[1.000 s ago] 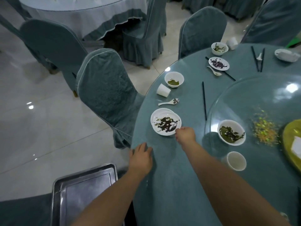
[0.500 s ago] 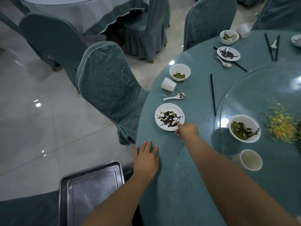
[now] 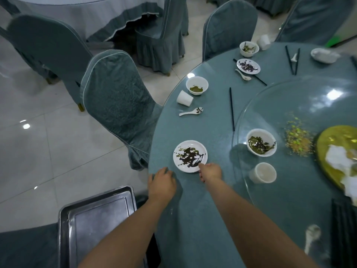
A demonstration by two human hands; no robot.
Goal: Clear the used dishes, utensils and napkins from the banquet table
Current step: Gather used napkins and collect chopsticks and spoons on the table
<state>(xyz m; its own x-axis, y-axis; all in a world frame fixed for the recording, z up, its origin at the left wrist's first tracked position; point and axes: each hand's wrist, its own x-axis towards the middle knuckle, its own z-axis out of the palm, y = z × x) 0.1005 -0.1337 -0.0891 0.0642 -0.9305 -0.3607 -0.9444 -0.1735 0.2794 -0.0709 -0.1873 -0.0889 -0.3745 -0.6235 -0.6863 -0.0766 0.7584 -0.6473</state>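
Observation:
A small white plate point(image 3: 190, 156) smeared with dark sauce lies near the round table's near left edge. My right hand point(image 3: 211, 171) pinches its near rim. My left hand point(image 3: 161, 184) rests over the table edge point(image 3: 152, 151) with its fingers curled down. Further along the rim lie a white spoon point(image 3: 190, 112), a tipped white cup point(image 3: 184, 98) and a bowl point(image 3: 197, 85) with green residue. A bowl of dark greens point(image 3: 260, 142) and a white cup point(image 3: 263, 172) stand on the glass turntable point(image 3: 289, 97).
An empty metal tray point(image 3: 96, 217) sits below the table at the lower left. A covered chair point(image 3: 117, 101) stands against the table's left side. Black chopsticks point(image 3: 231, 109), another dirty plate point(image 3: 248, 66), bowl point(image 3: 248, 48) and spoon point(image 3: 242, 74) lie farther back. A yellow dish point(image 3: 338, 151) is at the right.
The plate has slid along the table towards me and the tray, drawn by my right hand. My left hand's fingers have curled over the table edge.

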